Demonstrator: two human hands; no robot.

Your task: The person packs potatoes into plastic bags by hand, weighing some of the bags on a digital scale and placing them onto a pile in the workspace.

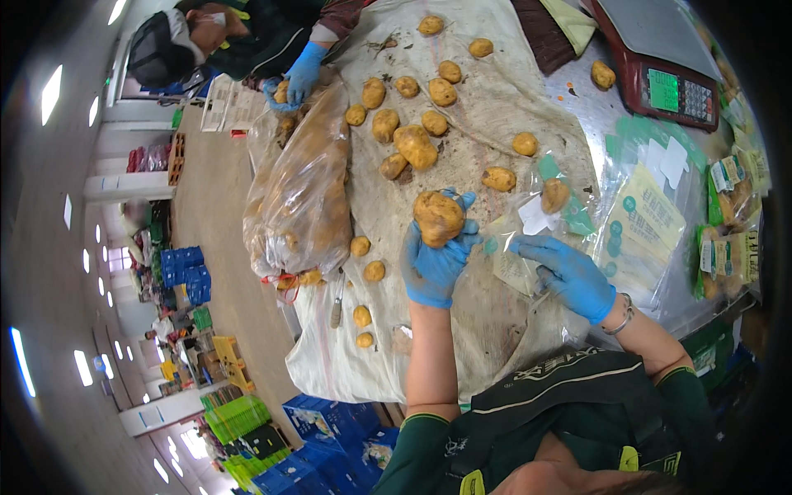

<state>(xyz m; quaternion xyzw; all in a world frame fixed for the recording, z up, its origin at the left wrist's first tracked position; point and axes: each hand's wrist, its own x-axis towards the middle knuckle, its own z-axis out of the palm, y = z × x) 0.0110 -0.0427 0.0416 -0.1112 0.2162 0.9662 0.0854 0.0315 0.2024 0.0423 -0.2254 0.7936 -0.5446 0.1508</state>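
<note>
A large potato (438,218) rests in my left hand (436,260), its gloved fingers curled round it. My right hand (575,278), also in a blue glove, grips the edge of a clear plastic bag (513,266) between thumb and fingers. Behind that hand, one potato (555,195) lies in the bag, beside a white slip (536,216). Loose potatoes of several sizes, including a big one (415,147), lie scattered on the pale woven cloth (487,107) beyond my hands.
A large clear sack of potatoes (301,198) stands at the left; a co-worker's gloved hand (306,73) is at its top. A knife (337,307) lies near its base. At right are a scale (667,87), flat printed bags (643,219) and filled potato packs (730,256). Blue crates (322,421) sit below left.
</note>
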